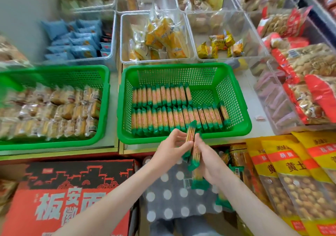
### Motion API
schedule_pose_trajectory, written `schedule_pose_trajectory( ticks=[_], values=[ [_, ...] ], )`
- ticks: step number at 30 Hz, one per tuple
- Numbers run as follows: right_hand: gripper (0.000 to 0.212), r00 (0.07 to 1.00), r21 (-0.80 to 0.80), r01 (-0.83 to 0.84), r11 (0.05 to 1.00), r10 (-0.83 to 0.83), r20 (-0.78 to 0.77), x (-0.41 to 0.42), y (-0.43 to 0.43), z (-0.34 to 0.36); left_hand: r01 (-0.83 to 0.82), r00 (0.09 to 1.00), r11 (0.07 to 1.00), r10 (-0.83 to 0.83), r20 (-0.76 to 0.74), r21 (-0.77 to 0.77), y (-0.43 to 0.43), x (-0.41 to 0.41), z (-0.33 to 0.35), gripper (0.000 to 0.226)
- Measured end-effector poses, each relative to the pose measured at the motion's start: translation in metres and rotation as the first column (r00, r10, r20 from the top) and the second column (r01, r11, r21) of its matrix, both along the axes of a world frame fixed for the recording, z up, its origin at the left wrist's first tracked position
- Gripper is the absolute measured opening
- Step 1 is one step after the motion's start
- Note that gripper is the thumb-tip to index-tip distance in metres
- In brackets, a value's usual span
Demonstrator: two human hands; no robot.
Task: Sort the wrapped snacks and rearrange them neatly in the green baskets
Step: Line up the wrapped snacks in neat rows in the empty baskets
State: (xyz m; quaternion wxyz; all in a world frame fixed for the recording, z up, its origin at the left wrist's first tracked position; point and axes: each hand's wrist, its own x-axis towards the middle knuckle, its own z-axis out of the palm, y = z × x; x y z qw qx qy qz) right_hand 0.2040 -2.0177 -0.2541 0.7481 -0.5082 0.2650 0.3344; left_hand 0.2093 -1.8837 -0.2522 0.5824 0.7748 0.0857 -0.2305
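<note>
Green-ended wrapped biscuit stick (190, 133) | we pinch it in left hand (172, 145); right hand (211, 163) seemingly grips more | long axis toward green plastic mesh basket (145, 139), just ahead.

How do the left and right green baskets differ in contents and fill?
Left basket holds clear-wrapped golden snacks; right basket holds green-ended packs. Left basket looks full; right basket has two rows and bare floor at its back right. Left hand and right hand grip more such packs by the right basket's front rim, not the left's. Both are green mesh baskets.
</note>
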Motion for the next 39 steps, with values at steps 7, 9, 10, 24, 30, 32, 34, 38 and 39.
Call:
schedule_pose_trajectory(
  ticks=[7, 9, 10, 24, 30, 32, 34, 38, 39],
  values=[
    [0.044, 0.992, -0.001, -0.076, 0.997, 0.075, -0.102, 0.034, -0.004, 0.015, 0.203, 0.978, 0.971, -0.207, 0.019, 0.130, 0.012, 0.035, 0.017, 0.024],
    [0.037, 0.983, -0.001, -0.102, 0.995, 0.101, -0.154, 0.048, -0.011, 0.017, 0.261, 0.965, 0.958, -0.264, 0.007, 0.118, 0.022, 0.044, 0.020, 0.029],
    [0.038, 0.975, 0.013, -0.115, 0.993, 0.115, -0.191, 0.057, -0.016, 0.019, 0.258, 0.964, 0.958, -0.263, 0.024, 0.126, 0.028, 0.050, 0.020, 0.031],
    [0.081, 0.976, -0.340, -0.143, 0.930, 0.190, 0.108, 0.216, -0.002, -0.027, 0.077, 0.967, 0.807, -0.202, 0.152, 0.585, 0.054, 0.134, -0.059, 0.051],
    [0.085, 0.960, -0.598, -0.140, 0.789, 0.256, 0.113, 0.254, 0.000, -0.069, 0.295, 0.931, 0.555, -0.349, -0.105, 0.778, 0.060, 0.142, -0.097, 0.076],
    [0.086, 0.951, -0.591, -0.163, 0.790, 0.285, 0.119, 0.260, 0.001, -0.072, 0.306, 0.923, 0.525, -0.368, -0.113, 0.794, 0.060, 0.142, -0.104, 0.076],
    [0.093, 0.958, -0.524, -0.195, 0.829, 0.276, 0.080, 0.260, -0.006, -0.073, 0.308, 0.923, 0.527, -0.369, -0.113, 0.792, 0.061, 0.142, -0.108, 0.077],
    [0.099, 0.963, -0.429, -0.227, 0.875, 0.267, 0.036, 0.262, -0.032, -0.077, 0.316, 0.916, 0.514, -0.384, -0.116, 0.797, 0.062, 0.143, -0.108, 0.075],
    [0.097, 0.968, -0.438, -0.201, 0.876, 0.245, 0.046, 0.263, -0.037, -0.079, 0.315, 0.916, 0.508, -0.385, -0.116, 0.802, 0.061, 0.142, -0.107, 0.075]
  ],
)
